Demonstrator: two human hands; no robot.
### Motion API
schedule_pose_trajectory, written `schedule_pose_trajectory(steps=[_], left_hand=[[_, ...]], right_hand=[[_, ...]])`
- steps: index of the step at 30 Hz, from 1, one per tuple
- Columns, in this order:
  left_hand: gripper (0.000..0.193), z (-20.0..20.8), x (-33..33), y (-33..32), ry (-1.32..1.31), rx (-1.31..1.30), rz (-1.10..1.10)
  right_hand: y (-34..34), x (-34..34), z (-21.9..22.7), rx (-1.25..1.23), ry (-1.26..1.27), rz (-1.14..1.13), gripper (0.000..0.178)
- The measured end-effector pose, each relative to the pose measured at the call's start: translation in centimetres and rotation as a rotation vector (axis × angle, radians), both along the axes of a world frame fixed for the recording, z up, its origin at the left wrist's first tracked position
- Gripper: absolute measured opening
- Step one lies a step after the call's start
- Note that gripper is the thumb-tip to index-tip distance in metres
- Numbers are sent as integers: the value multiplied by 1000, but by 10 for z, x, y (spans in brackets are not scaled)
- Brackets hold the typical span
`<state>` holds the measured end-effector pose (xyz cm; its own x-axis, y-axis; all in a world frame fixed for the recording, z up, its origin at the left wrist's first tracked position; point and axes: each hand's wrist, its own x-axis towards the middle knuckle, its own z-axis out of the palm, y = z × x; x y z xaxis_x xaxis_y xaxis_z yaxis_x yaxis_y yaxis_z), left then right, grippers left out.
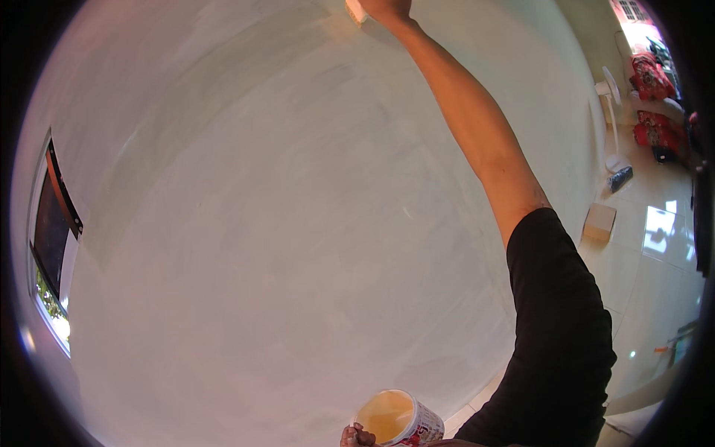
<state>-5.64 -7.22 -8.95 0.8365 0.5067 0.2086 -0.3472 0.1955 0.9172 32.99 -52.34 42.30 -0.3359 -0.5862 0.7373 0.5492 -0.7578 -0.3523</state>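
Note:
My right arm reaches up along a pale grey wall (283, 223). At the top edge of the view my right hand (387, 9) is closed around a flat brush (357, 12) with a pale body and a tan, bristle-like edge against the wall. Part of that hand and of the brush is cut off by the frame. Low in the view my left hand (357, 436) grips the rim side of a white plastic bucket (428, 425) with coloured print. Inside the bucket is a yellowish liquid (387, 417). Only the fingers of this hand show.
At the left, a window (52, 231) with a dark frame breaks the wall. On the shiny tiled floor to the right are a cardboard box (599, 223), a white standing fan (611, 119), a dark bundle (620, 179) and red patterned cushions (655, 130).

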Motion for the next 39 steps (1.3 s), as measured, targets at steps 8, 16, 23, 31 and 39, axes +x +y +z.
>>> schedule_pose_trajectory(steps=[8, 16, 23, 31, 39], left_hand=[[32, -5, 1, 4, 113, 1, 134], [31, -9, -27, 21, 131, -9, 216], [25, -4, -30, 46, -111, -83, 173], [28, 15, -58, 87, 14, -65, 87], [26, 46, -67, 118, 58, 15, -41]], right_hand=[[87, 1, 14, -302, 112, -22, 19], [209, -79, -3, -515, -247, 225, 19], [240, -194, -119, -459, -178, 1044, 16], [281, -242, -324, -458, 628, 1707, 9], [332, -273, -411, -428, 1061, 1945, 10]])
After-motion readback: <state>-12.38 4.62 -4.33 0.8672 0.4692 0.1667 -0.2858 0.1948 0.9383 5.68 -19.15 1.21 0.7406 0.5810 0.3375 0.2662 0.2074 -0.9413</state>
